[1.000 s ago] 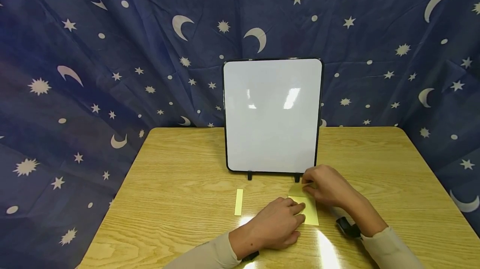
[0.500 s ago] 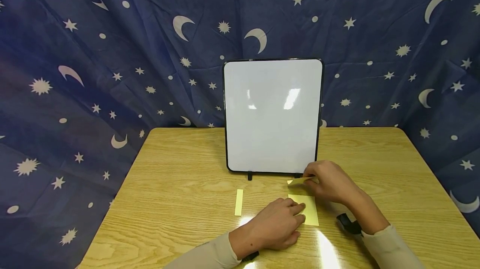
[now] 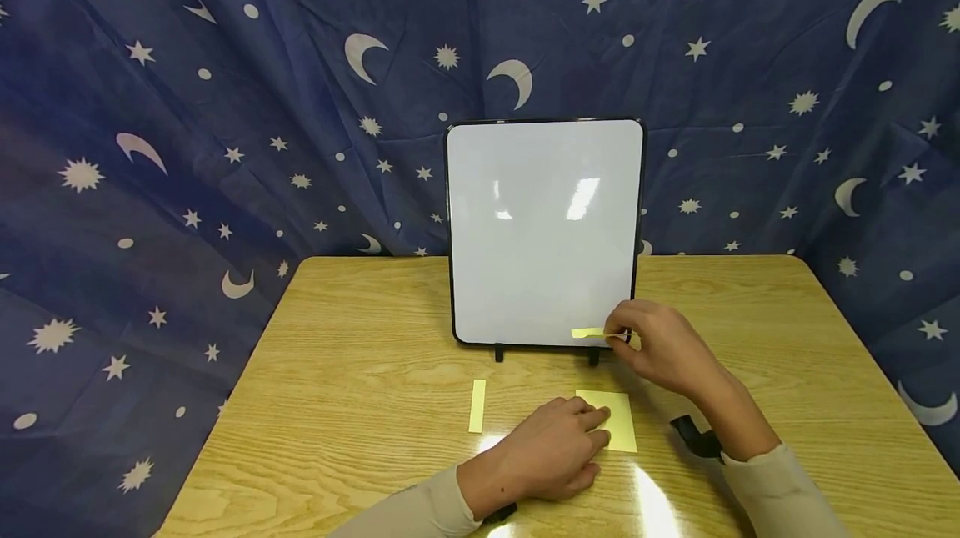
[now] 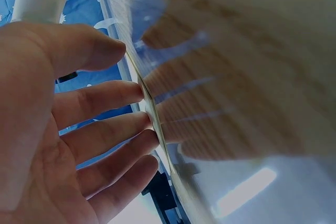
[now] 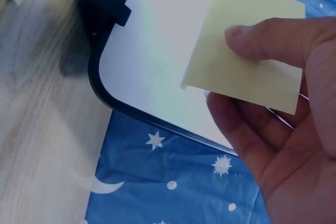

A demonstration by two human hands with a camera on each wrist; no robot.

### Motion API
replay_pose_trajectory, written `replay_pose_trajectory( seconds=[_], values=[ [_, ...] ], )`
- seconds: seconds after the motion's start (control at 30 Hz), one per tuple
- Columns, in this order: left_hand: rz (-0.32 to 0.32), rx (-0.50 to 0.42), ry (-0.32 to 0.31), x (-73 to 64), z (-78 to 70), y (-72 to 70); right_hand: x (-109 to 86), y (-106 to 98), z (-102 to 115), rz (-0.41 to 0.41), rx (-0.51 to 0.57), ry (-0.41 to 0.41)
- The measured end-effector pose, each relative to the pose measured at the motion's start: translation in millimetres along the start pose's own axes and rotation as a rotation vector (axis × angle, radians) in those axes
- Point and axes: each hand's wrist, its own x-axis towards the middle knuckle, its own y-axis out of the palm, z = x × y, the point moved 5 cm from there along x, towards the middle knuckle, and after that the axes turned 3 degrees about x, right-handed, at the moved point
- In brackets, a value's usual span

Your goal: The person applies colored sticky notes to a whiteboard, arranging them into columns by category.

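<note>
In the right wrist view a pale yellow sticky note point(image 5: 247, 82) is pinched between the thumb and fingers of my right hand point(image 3: 663, 350). The head view shows this note nearly edge-on in front of the whiteboard's lower right corner. My left hand point(image 3: 551, 450) lies over the left side of a yellow sticky note pad point(image 3: 621, 423) on the table, its fingertips touching it. From the left wrist camera, the pad's thin edge point(image 4: 153, 100) runs along those fingertips. The whiteboard point(image 3: 546, 229), white with a black frame, stands upright behind both hands.
A narrow yellow paper strip point(image 3: 477, 406) lies on the wooden table point(image 3: 360, 354), left of the pad. Small black feet point(image 3: 499, 352) support the whiteboard. A dark blue curtain point(image 3: 300, 104) with moons and stars hangs behind and at both sides.
My right hand has peeled the sticky note off the pad and raised it forward to the whiteboard's lower edge. The left hand has stayed on the pad.
</note>
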Motion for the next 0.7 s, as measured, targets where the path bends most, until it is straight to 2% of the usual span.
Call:
replay_pose_trajectory(
  seconds=[0.3, 0.5, 0.7],
  values=[
    [0.003, -0.012, -0.001, 0.7, 3.2, 0.2, 3.3, -8, 3, -0.135, -0.016, -0.085],
    [0.006, -0.002, -0.005, 1.2, 3.5, 0.1, 4.3, -12, 4, -0.198, -0.022, -0.102],
    [-0.022, -0.02, -0.008, 0.8, 4.4, 0.7, 7.1, -16, 6, -0.27, -0.041, -0.108]
  ],
)
